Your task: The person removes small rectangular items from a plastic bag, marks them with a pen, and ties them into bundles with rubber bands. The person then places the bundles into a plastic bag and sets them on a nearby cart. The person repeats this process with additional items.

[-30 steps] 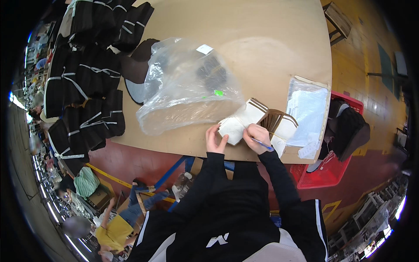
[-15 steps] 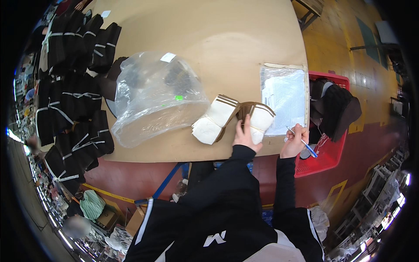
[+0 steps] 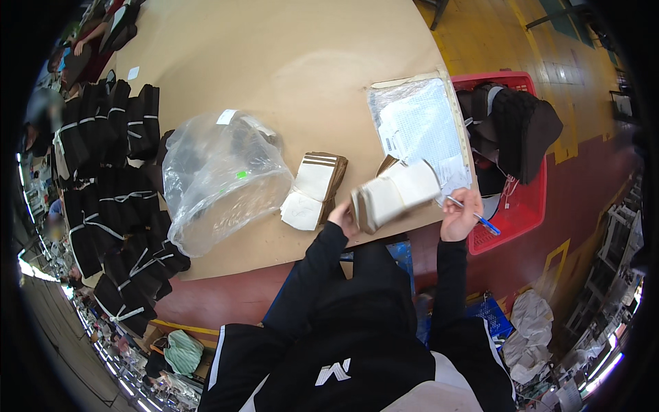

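My left hand (image 3: 344, 219), blurred by motion, grips the left end of a tied bundle of white panels with brown layers (image 3: 398, 195). The bundle lies slantwise at the table's near edge, tilted, and its far end reaches toward the papers; some fingers are hidden behind it. To its left, beside my left hand, a second similar bundle (image 3: 310, 194) rests on the table, bound with a thin band. My right hand (image 3: 460, 215) is closed around a blue and white pen (image 3: 488, 225), its tip pointing left over a small white slip (image 3: 454, 184) at the papers' near corner.
Printed sheets in a clear sleeve (image 3: 419, 123) lie at the table's right edge. A red crate (image 3: 530, 213) with dark pieces stands beyond. A clear plastic bag (image 3: 223, 175) lies left of the bundles; tied dark stacks (image 3: 127, 196) line the left side. A person (image 3: 86, 51) is at far left.
My left hand has moved left and turned the right bundle from upright to slantwise, nearer the table edge. The right hand still holds the pen. The whole view has shifted and rotated.
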Available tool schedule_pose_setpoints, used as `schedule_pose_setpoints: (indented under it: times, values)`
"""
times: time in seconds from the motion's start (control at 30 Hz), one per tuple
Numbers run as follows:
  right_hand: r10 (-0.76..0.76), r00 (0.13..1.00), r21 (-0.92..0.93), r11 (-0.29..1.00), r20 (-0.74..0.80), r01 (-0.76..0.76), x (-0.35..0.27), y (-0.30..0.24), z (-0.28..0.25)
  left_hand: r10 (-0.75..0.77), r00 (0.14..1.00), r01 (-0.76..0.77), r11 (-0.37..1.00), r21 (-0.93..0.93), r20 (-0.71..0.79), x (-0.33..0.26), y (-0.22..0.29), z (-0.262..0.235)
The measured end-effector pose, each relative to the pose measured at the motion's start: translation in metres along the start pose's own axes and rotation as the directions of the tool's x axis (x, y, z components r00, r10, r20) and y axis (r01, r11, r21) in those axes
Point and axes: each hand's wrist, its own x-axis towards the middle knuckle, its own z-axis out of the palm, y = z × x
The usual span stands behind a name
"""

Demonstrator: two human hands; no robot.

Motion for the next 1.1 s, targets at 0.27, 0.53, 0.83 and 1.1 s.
schedule_pose_setpoints:
  times: [0.27,0.53,0.83,1.1]
  values:
    - [0.138,0.914,-0.377,0.926,0.381,0.017,-0.022,0.044,0.039,0.092,0.992,-0.076,0.980,0.183,-0.083,-0.019,0.010,0.000]
    - [0.074,0.688,-0.576,0.615,0.722,0.538,-0.022,0.070,0.089,0.140,0.988,-0.148,0.982,0.117,0.068,-0.016,0.008,-0.005]
    - [0.117,0.633,-0.570,0.580,0.766,0.582,-0.022,0.070,0.078,0.210,0.967,-0.220,0.974,0.054,0.146,-0.007,-0.001,-0.012]
    - [0.055,0.613,-0.512,0.612,0.788,0.603,-0.016,0.066,0.073,0.246,0.962,-0.262,0.954,0.148,0.119,0.001,-0.004,-0.017]
